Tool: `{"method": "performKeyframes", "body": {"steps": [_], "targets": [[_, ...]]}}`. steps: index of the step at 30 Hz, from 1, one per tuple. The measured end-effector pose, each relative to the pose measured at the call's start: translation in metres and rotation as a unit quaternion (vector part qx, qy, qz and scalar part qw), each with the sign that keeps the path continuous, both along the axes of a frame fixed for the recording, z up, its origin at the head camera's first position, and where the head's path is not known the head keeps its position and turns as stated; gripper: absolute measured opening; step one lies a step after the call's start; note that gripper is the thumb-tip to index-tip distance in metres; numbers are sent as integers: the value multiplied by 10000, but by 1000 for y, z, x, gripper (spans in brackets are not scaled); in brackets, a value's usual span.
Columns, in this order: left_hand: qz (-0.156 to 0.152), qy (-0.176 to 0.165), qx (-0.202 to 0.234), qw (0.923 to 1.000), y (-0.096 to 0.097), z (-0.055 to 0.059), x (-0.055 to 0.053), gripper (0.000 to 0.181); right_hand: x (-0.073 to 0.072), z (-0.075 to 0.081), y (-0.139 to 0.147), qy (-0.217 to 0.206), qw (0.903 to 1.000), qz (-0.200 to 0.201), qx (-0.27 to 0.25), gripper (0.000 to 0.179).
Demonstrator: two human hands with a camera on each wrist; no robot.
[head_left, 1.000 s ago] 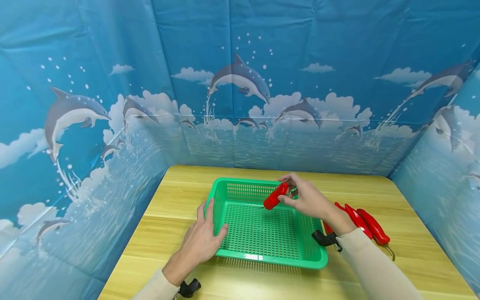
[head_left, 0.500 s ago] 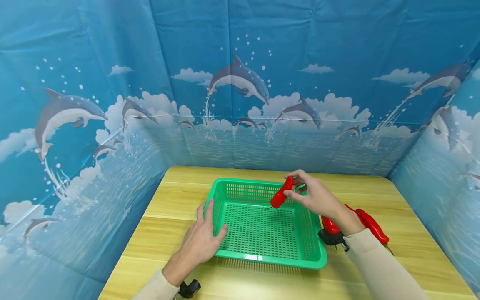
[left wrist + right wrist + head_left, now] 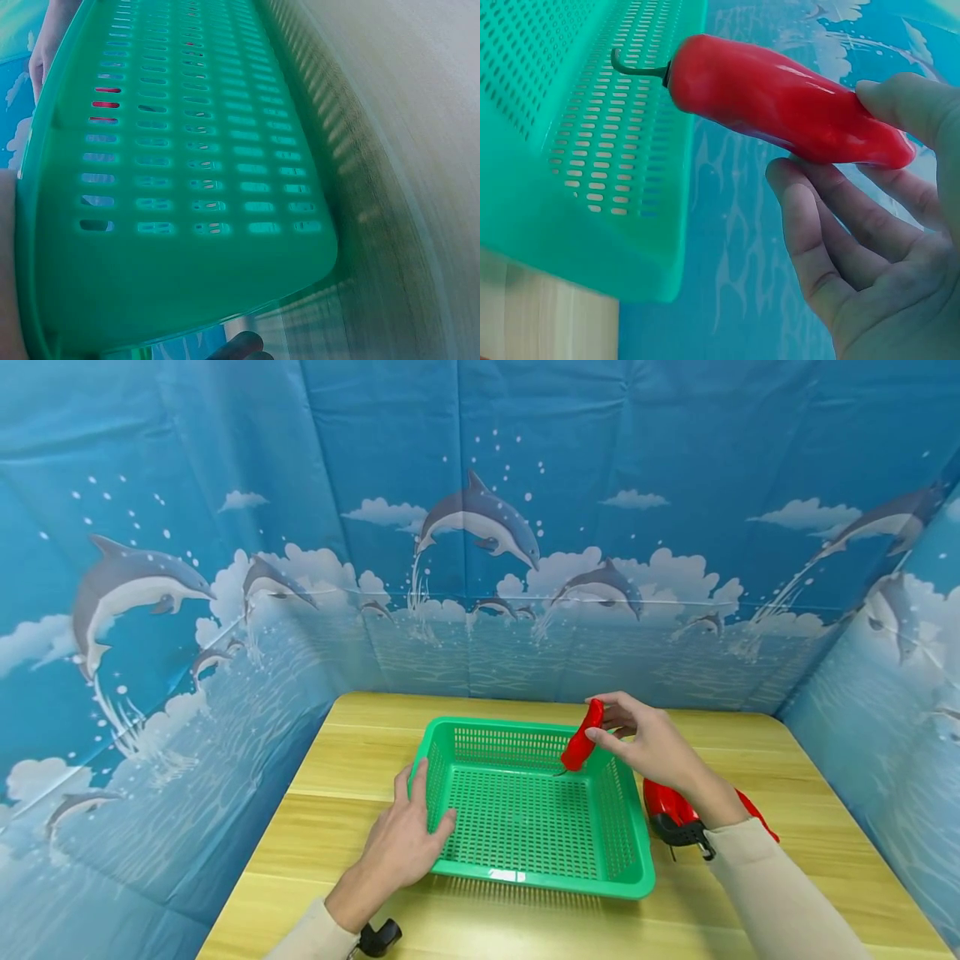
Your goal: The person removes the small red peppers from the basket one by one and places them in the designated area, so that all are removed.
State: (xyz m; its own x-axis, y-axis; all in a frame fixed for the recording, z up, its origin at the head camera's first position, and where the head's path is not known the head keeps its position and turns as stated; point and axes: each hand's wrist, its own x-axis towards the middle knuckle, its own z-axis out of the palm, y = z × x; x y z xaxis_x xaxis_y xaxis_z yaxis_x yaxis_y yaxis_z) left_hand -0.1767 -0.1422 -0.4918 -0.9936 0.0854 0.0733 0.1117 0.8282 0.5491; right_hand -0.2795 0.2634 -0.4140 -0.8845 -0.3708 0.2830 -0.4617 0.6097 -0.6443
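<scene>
A red chili pepper (image 3: 582, 740) with a thin green stem is pinched near its tip by my right hand (image 3: 651, 739), thumb against fingers. The pepper (image 3: 772, 97) hangs stem end down over the back right of a green plastic basket (image 3: 540, 887), apart from its floor. My left hand (image 3: 405, 839) rests on the basket's left rim with fairly straight fingers, the thumb reaching over the inside. In the left wrist view the perforated basket wall (image 3: 180, 270) fills most of the frame; only a sliver of the left hand shows at the left edge.
Several more red peppers (image 3: 667, 802) lie on the wooden table (image 3: 315, 810) right of the basket, partly hidden by my right forearm. A blue dolphin-print curtain (image 3: 480, 652) stands behind the table and at both sides. A black wrist strap piece (image 3: 678, 831) sits under the right wrist.
My right hand has moved right and slightly toward the back with the pepper, which has tilted more upright. The left hand and the basket have stayed in place.
</scene>
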Motion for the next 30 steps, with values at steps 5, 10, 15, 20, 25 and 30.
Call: {"method": "performKeyframes", "body": {"steps": [5,10,15,20,25,30], "targets": [[0,15,-14,10000,0,0,0,100,1,2,8,109,9998,-126,-47,52],[19,6,-10,10000,1,0,0,99,1,4,16,196,9994,-273,-48,52],[34,-19,-4,10000,1,0,0,99,3,9,25,217,9989,-406,-33,53],[24,1,9,10000,1,0,0,98,5,12,33,234,9982,-558,-12,54],[17,4,-25,10000,0,-1,0,99,5,14,41,383,9970,-673,-28,54],[18,-1,-41,10000,0,-2,-1,99,6,18,50,507,9958,-766,-30,56]]}}
